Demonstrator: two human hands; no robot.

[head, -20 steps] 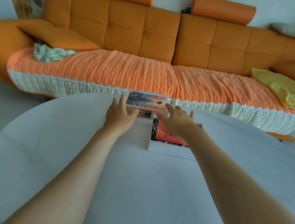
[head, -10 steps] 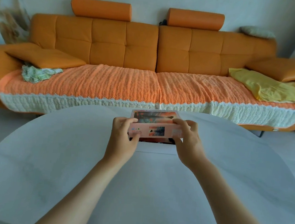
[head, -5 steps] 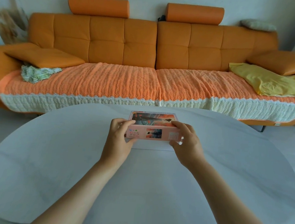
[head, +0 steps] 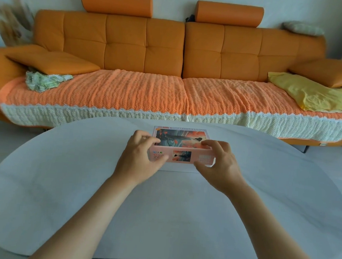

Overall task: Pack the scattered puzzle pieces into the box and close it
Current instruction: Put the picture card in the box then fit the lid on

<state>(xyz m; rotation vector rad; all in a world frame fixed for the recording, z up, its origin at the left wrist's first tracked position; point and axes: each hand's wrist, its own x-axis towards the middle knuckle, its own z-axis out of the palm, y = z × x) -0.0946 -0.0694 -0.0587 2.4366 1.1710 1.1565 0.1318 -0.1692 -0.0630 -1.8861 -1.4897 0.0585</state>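
Pressing the lid (head: pixel 180 139) down onto the box (head: pixel 180 168) with both hands. Left hand (head: pixel 141 157) grips the lid's left end, fingers curled over the top, thumb on the front face. Right hand (head: pixel 218 163) grips the right end the same way. Both are closed on the lid, neither spread wide. Box sits on the table (head: pixel 159 210) at its far side, near the sofa (head: pixel 171 68); only a thin white strip of the base shows under the lid's front edge. No loose pieces visible on the table, so packing looks done and closing is nearly finished.

Risks: if I push one end harder, the lid could cock and jam on the base. A piece standing proud inside could stop it seating; can't see inside. Pushing forward instead of down could slide the box toward the far edge.
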